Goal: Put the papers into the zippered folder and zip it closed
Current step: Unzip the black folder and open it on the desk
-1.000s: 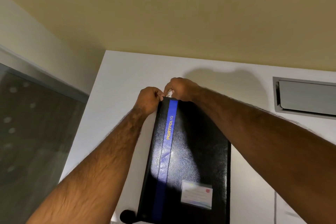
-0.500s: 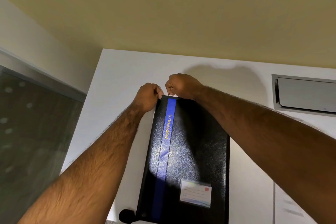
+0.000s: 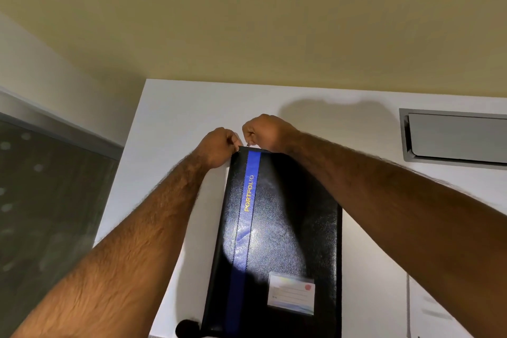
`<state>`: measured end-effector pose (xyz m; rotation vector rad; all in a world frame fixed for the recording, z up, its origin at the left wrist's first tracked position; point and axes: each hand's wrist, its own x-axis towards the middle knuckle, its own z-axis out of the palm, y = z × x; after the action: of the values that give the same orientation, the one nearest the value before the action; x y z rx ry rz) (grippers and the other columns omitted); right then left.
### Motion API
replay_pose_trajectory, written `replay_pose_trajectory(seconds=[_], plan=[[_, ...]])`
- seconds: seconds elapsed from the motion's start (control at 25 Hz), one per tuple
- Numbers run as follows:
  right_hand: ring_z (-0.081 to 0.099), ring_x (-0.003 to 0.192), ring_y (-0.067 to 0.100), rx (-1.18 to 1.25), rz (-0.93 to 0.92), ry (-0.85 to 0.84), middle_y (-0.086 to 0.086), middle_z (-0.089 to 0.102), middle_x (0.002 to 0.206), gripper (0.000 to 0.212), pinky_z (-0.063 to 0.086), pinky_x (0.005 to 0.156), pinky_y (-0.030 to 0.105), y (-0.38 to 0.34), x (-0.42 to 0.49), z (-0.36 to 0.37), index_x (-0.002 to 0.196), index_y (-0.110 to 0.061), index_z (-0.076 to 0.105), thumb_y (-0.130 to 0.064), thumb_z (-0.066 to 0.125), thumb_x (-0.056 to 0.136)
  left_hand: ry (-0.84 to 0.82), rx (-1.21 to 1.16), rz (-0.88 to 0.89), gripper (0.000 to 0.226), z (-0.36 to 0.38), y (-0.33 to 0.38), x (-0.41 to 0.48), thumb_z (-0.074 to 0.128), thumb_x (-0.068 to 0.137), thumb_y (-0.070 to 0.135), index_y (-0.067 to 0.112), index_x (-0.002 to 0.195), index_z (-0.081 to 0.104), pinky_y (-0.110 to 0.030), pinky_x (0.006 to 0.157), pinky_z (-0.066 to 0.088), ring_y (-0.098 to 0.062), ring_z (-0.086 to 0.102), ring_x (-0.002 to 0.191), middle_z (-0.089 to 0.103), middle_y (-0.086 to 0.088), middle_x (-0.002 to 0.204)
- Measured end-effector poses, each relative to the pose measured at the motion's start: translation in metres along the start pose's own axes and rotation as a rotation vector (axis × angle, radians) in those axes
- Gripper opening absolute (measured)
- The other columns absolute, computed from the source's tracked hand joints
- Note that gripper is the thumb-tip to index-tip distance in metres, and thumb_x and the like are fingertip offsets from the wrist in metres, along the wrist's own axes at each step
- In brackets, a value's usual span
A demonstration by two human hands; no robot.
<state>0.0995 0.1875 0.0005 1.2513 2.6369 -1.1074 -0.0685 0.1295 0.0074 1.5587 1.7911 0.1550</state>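
Observation:
A black zippered folder (image 3: 285, 228) with a blue stripe and gold "PORTFOLIO" lettering lies flat on the white table (image 3: 175, 123), its long side running away from me. A clear label pocket sits near its close end. My left hand (image 3: 219, 147) pinches the folder's far left corner. My right hand (image 3: 264, 132) is closed right beside it at the far edge, pinching a small metal zipper pull. A sliver of white shows at that far edge. No loose papers are visible.
A grey metal cable hatch (image 3: 455, 137) is set into the table at the right. The table's left edge drops to a dark floor (image 3: 41, 214). A small black round object (image 3: 188, 328) lies by the folder's near left corner. A beige wall stands behind.
Both hands stay at the folder's far left corner. My right hand has lifted slightly off the edge while my left keeps its pinch. The folder has not shifted.

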Motion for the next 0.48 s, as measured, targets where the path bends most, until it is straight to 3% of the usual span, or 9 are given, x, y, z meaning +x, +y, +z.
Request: replay_pose_trajectory(seconds=[0.08,0.32,0.48], plan=[[0.062,0.081,0.022,0.006,-0.003,0.036,0.001,0.071,0.086,0.021,0.049,0.072,0.038,0.000,0.001,0.002,0.079,-0.015,0.063,0.000,0.048,0.080,-0.085,0.049,0.013,0.008,-0.005,0.000,0.005,0.068,0.087,0.003,0.003,0.093,0.073,-0.021,0.072,0.039,-0.013,0.056,0.076,0.066,0.001,0.083],[0.062,0.081,0.023,0.104,-0.009,0.054,-0.002,0.068,0.080,0.022,0.049,0.074,0.039,0.001,0.002,0.006,0.076,-0.015,0.063,0.002,0.049,0.080,-0.107,0.002,-0.004,0.012,-0.010,-0.001,0.005,0.072,0.084,0.000,-0.004,0.095,0.072,-0.027,0.076,0.042,-0.020,0.056,0.084,0.065,-0.007,0.088],[0.062,0.082,0.026,0.090,-0.029,0.050,0.011,0.072,0.084,0.016,0.048,0.075,0.037,0.004,0.010,0.002,0.078,-0.002,0.068,0.004,0.054,0.077,0.121,0.239,0.152,0.017,0.000,0.018,-0.007,0.063,0.092,0.022,0.008,0.100,0.069,-0.038,0.080,0.051,-0.029,0.063,0.093,0.068,-0.009,0.102]])
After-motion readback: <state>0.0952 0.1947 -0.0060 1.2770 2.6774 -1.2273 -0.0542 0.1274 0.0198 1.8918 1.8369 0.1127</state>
